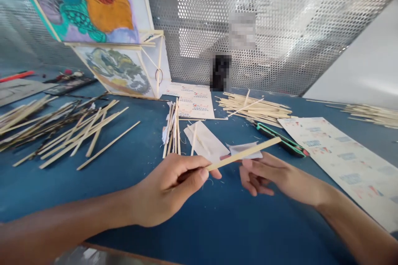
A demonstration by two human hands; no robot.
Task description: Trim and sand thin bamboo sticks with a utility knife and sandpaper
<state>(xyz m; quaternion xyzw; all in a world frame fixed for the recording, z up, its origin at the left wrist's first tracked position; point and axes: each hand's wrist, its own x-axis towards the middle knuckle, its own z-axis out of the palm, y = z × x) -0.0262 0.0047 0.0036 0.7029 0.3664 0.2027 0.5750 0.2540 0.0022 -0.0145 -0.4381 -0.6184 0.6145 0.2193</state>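
My left hand [169,188] is closed in a pinch on one end of a thin bamboo stick [245,153], which slants up to the right above the blue table [130,182]. My right hand [267,176] lies just under the stick's middle, fingers loosely curled and apart, holding nothing I can make out. Small white paper pieces [207,143] lie on the table just beyond both hands.
Piles of bamboo sticks lie at the left [62,128], centre [172,130], back [258,109] and far right [370,114]. A painted kite [102,29] leans against the perforated metal wall. A green-handled cutter [280,138] rests by a printed sheet [345,161].
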